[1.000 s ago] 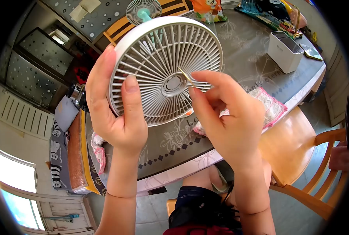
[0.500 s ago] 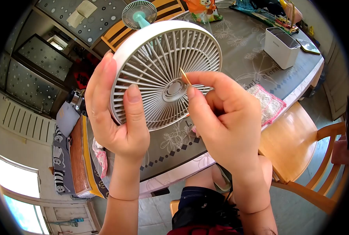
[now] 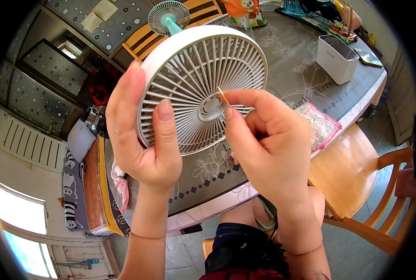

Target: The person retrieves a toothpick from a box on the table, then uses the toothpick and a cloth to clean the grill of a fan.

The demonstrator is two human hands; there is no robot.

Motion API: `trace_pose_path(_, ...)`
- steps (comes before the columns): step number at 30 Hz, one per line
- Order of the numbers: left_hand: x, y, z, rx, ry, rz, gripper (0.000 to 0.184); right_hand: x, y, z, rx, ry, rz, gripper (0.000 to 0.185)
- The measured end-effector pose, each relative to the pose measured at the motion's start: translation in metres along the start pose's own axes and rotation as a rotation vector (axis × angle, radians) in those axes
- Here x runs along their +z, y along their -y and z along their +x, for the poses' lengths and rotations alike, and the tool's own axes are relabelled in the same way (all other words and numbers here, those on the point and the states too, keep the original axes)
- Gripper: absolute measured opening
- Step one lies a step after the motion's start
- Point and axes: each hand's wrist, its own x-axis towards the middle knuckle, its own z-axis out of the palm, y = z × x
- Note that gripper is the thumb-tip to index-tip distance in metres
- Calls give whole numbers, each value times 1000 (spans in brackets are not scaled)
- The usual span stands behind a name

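The scene is bright, the window (image 3: pixel 21 210) at near left burnt out to white, a pale sheen on the wooden chair (image 3: pixel 343 172) at right, the far-left patterned panels (image 3: pixel 35 107) dim, the white fan (image 3: pixel 209 108) fairly sharp, and wide-angle distortion bowing the table edge (image 3: pixel 212 209) inside black corners.

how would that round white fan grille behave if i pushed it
The fan grille is probably stiff, since its ribs show no sag in the left hand. It may be light for its size, with so many open gaps. Stood on edge, it could roll, as its rim is round.
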Motion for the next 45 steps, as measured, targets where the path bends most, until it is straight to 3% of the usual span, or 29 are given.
trace_pose_path(8,-2,-3,1,38,31,62,38,-1,8,1,-74,-109,-70,14)
trace_pose_path(11,-1,-5,1,35,29,40,38,-4,10,1,-170,-53,-238,14)
trace_pose_path(16,-1,-10,0,52,40,28,41,-5,14,3,-267,-187,-358,16)
trace_pose_path(19,-1,-12,-1,65,37,28,43,-8,19,-3,-229,-112,-340,16)
trace_pose_path(37,3,-16,-1,101,39,35,42,-10,11,1,-325,-256,-390,20)
trace_pose_path(45,0,-8,1,46,45,128,38,-9,9,-2,-338,-206,-370,23)
